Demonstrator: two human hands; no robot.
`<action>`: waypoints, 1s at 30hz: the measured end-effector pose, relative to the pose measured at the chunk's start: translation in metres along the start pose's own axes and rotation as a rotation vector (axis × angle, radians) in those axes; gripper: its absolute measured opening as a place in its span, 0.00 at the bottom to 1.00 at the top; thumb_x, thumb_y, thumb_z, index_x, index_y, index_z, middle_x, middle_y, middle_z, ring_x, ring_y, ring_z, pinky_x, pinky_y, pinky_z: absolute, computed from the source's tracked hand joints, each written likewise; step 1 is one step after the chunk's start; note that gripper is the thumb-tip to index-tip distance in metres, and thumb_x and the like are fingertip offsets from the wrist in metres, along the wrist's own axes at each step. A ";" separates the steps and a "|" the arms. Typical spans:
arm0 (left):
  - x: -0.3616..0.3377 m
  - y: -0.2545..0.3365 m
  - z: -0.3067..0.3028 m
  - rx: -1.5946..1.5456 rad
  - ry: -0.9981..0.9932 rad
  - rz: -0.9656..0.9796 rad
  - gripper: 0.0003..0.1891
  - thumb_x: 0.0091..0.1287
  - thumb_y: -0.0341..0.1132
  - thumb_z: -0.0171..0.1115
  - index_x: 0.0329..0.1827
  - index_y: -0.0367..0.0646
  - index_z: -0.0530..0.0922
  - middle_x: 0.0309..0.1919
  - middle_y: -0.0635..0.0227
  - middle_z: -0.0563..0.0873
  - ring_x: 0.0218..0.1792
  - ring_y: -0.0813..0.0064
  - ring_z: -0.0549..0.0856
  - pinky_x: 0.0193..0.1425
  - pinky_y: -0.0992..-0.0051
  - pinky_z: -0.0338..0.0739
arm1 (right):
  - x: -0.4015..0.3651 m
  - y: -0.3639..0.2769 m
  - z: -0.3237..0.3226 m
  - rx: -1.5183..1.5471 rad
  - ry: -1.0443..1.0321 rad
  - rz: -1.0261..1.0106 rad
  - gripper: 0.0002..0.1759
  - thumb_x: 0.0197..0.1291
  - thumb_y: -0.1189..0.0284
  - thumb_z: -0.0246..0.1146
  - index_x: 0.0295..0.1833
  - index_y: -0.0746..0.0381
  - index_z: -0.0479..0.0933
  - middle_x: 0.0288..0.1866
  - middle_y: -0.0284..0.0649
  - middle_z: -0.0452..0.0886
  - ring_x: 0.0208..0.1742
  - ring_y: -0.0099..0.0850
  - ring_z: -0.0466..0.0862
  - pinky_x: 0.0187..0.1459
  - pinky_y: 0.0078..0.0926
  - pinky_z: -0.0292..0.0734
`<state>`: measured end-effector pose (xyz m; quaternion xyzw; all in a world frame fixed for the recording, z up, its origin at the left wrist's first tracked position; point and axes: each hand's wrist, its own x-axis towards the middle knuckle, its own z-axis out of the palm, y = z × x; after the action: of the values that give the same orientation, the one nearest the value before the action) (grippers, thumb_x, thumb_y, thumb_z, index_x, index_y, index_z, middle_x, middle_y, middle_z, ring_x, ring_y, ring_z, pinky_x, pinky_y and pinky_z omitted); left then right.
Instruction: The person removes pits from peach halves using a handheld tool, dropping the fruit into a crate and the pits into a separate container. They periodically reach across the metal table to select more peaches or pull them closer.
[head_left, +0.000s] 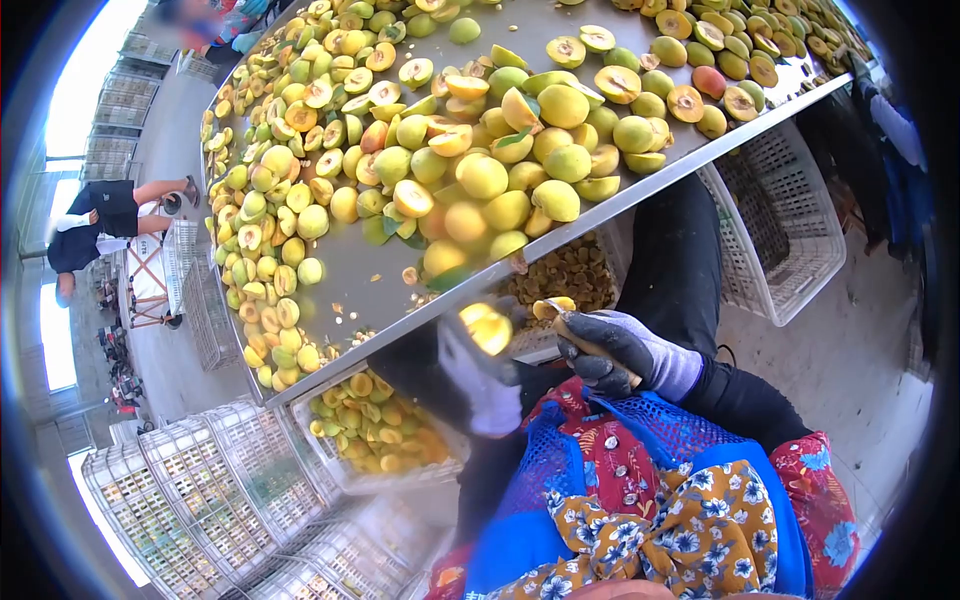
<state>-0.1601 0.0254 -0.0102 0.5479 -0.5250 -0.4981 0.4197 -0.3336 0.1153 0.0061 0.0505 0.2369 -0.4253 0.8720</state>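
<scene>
My left hand (476,372), in a grey and lilac glove and smeared by motion, is closed on a yellow stone-fruit half (486,328) below the metal table's edge. Beside it on the right, my right hand (625,352), gloved in the same colours, grips a short wooden-handled tool (600,350). At the tool's tip sits an orange-yellow fruit piece (553,307); the tip itself is mostly hidden. Many halved yellow-green stone fruits (482,176) lie heaped on the metal table (365,268) in front of me, some with brown stones showing.
Under the table edge, a container holds brown fruit stones (565,275). A crate of fruit halves (380,425) stands at lower left, near stacked white crates (215,480). Another white crate (775,230) is at right. A person (105,215) is at far left; another person's sleeve (897,130) shows at right.
</scene>
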 end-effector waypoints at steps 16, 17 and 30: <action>0.068 -0.190 -0.292 1.887 -0.440 -0.430 0.23 0.70 0.40 0.50 0.61 0.32 0.75 0.56 0.47 0.80 0.58 0.50 0.79 0.65 0.53 0.68 | 0.010 -0.011 -0.043 0.081 0.049 0.094 0.23 0.75 0.55 0.51 0.59 0.63 0.73 0.22 0.34 0.75 0.12 0.21 0.71 0.12 0.15 0.64; 0.057 -0.256 -0.324 1.810 -0.489 -0.335 0.22 0.70 0.40 0.50 0.60 0.33 0.76 0.56 0.48 0.81 0.57 0.52 0.80 0.65 0.54 0.68 | 0.010 -0.009 -0.048 0.065 0.042 0.082 0.23 0.75 0.55 0.51 0.60 0.63 0.73 0.22 0.34 0.75 0.12 0.21 0.71 0.12 0.15 0.63; 0.084 0.031 -0.060 1.056 0.138 0.349 0.16 0.66 0.39 0.64 0.51 0.39 0.80 0.46 0.55 0.85 0.48 0.56 0.85 0.50 0.63 0.80 | 0.004 -0.011 -0.009 -0.480 0.302 -0.084 0.22 0.73 0.51 0.54 0.38 0.60 0.74 0.21 0.33 0.75 0.13 0.17 0.69 0.15 0.16 0.61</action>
<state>-0.1097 -0.0652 0.0202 0.6200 -0.7574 -0.0537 0.1976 -0.3429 0.1085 -0.0023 -0.1043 0.4601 -0.3805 0.7954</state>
